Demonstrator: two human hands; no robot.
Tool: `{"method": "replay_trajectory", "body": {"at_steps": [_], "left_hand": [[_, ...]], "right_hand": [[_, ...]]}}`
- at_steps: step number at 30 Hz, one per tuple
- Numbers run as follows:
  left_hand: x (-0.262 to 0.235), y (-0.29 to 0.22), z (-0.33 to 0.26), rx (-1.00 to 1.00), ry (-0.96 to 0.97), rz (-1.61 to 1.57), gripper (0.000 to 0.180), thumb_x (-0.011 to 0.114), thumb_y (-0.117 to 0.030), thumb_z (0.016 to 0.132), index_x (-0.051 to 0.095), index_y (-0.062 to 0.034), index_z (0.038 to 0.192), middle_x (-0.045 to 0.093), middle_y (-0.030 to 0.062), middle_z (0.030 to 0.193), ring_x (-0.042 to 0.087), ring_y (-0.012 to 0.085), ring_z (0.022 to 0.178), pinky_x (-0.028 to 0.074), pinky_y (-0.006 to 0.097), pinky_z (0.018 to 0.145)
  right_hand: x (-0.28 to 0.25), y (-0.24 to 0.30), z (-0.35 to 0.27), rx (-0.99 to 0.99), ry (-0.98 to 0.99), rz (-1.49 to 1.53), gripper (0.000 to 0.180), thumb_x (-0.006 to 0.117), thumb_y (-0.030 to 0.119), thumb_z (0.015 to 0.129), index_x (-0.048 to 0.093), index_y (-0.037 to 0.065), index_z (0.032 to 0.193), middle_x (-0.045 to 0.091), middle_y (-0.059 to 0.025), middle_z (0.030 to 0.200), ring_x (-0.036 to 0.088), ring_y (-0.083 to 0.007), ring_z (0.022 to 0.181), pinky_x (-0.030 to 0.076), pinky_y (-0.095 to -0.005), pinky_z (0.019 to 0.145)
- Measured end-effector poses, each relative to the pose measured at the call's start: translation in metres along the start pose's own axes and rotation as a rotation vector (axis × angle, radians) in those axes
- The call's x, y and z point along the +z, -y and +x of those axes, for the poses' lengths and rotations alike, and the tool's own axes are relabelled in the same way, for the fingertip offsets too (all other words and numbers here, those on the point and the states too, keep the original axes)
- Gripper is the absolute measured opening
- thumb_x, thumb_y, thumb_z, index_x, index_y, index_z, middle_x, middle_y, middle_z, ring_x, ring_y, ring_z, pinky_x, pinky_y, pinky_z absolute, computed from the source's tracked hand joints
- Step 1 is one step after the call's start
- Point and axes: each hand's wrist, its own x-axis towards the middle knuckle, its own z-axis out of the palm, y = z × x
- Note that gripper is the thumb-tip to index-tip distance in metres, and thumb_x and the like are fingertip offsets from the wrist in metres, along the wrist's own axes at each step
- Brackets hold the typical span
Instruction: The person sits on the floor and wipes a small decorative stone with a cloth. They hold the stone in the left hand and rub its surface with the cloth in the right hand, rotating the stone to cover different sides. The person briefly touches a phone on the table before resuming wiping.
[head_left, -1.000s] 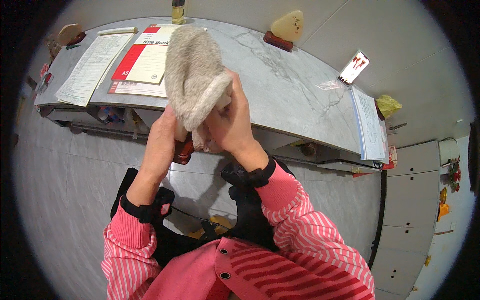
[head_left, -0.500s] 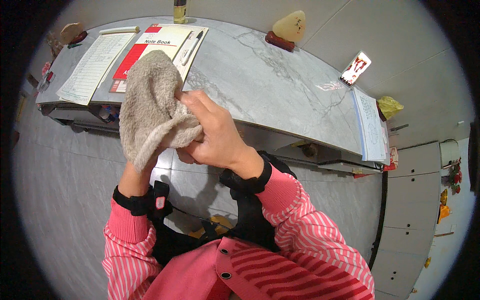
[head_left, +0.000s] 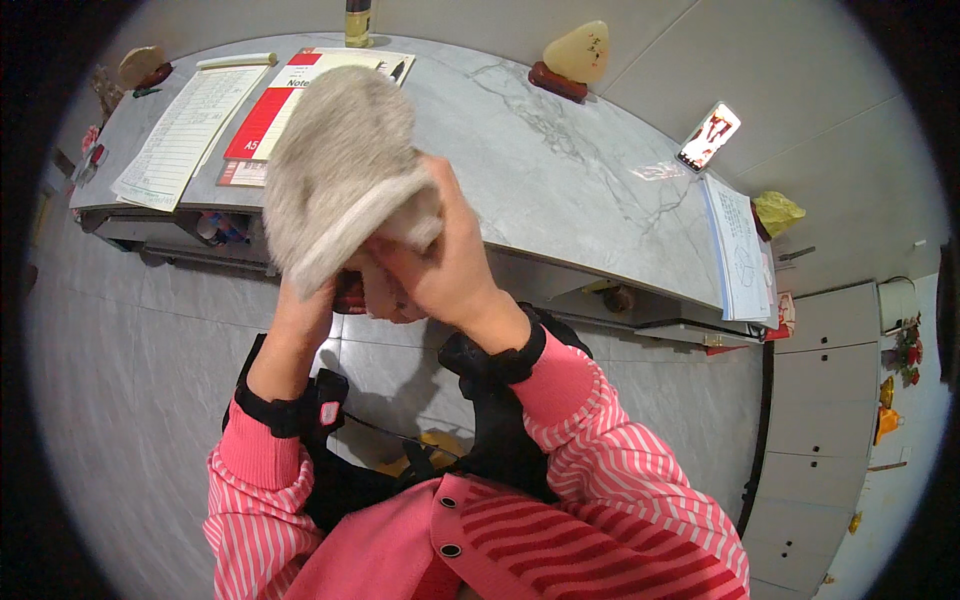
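Note:
A fuzzy beige-grey cloth [head_left: 340,150] is bunched up in front of me, above the near edge of the desk. My right hand [head_left: 445,255] is closed on its right side, thumb and fingers pressing into the folds. From below left, my left hand [head_left: 308,320] reaches up under the cloth, which covers its fingers. A small dark red patch [head_left: 350,293] shows under the cloth between the two hands; what it belongs to is hidden.
On the grey marbled desk [head_left: 560,190] lie a red-and-white notebook [head_left: 262,125], a written pad [head_left: 190,135] and written papers [head_left: 738,250]. A lit phone [head_left: 710,137], a pale stone on a stand [head_left: 577,55] and a bottle [head_left: 358,24] stand along its back. Grey cabinets [head_left: 815,420] are at right.
The cloth and both hands have shifted slightly right and up. The cloth now covers the white pen more, and the dark red patch has come into sight beneath it.

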Motion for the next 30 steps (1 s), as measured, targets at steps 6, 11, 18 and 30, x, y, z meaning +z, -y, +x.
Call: {"method": "replay_trajectory", "body": {"at_steps": [6, 11, 18, 30], "left_hand": [[0.015, -0.013, 0.004, -0.001, 0.058, -0.032, 0.057, 0.056, -0.035, 0.097, 0.041, -0.0044, 0.141, 0.05, 0.0073, 0.135, 0.048, 0.0146, 0.121, 0.037, 0.029, 0.103], [0.007, -0.011, 0.011, 0.22, -0.094, 0.205, 0.044, 0.06, -0.013, 0.089, 0.052, 0.0003, 0.13, 0.062, 0.0092, 0.121, 0.057, 0.0165, 0.109, 0.044, 0.03, 0.095], [0.009, -0.014, 0.007, 0.435, -0.093, 0.397, 0.04, 0.061, -0.008, 0.087, 0.055, 0.0009, 0.126, 0.063, 0.011, 0.118, 0.058, 0.0184, 0.109, 0.042, 0.031, 0.097], [0.021, -0.019, 0.005, 0.314, -0.03, 0.291, 0.039, 0.064, -0.016, 0.092, 0.054, -0.0031, 0.128, 0.06, 0.0037, 0.106, 0.055, 0.01, 0.091, 0.047, 0.025, 0.083]], "right_hand": [[0.002, -0.003, 0.004, 0.214, -0.101, 0.315, 0.048, 0.073, 0.014, 0.082, 0.049, 0.003, 0.122, 0.062, -0.0127, 0.11, 0.061, -0.0239, 0.102, 0.049, -0.036, 0.088], [0.01, 0.007, -0.006, 0.238, 0.001, 0.305, 0.065, 0.083, 0.019, 0.074, 0.045, 0.003, 0.124, 0.061, -0.0126, 0.113, 0.06, -0.0218, 0.104, 0.048, -0.0359, 0.09], [0.021, -0.002, -0.013, 0.203, 0.069, 0.213, 0.074, 0.086, 0.017, 0.07, 0.044, 0.003, 0.129, 0.057, -0.0101, 0.123, 0.057, -0.021, 0.112, 0.047, -0.0351, 0.096], [-0.014, -0.01, 0.011, 0.3, -0.113, 0.509, 0.058, 0.076, 0.005, 0.079, 0.046, 0.004, 0.129, 0.059, -0.0088, 0.123, 0.058, -0.0194, 0.112, 0.048, -0.0338, 0.095]]}}
